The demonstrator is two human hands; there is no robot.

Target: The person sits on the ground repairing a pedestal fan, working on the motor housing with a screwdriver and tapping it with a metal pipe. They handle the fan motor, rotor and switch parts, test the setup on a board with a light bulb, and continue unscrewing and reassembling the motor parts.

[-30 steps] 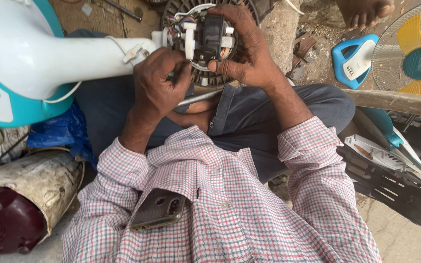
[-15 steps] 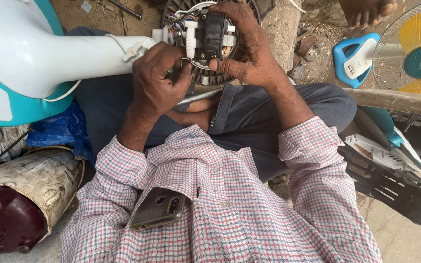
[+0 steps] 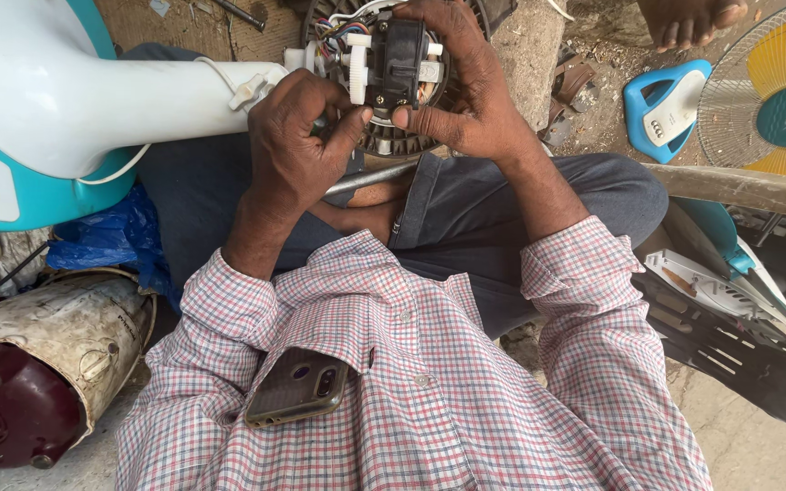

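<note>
A fan motor (image 3: 391, 65) with a black gearbox, white plastic gears and coloured wires sits at the end of a white fan stand (image 3: 111, 100) lying across my lap. My right hand (image 3: 466, 86) wraps over the top and right side of the motor and grips it. My left hand (image 3: 297, 145) is closed with thumb and fingertips pinched against the motor's lower left edge; whether it holds a small tool I cannot see. A metal rod (image 3: 370, 179) pokes out below my left hand.
A small table fan (image 3: 770, 100) with a yellow and teal grille stands at the right, beside a blue and white fan part (image 3: 661, 105). Another person's bare foot (image 3: 689, 18) shows at the top. A dirty cylindrical motor housing (image 3: 38, 364) lies at the lower left. A phone (image 3: 297, 386) is in my shirt pocket.
Both hands stay on the motor with only slight shifts; my left fingers have worked a little at its lower edge.
</note>
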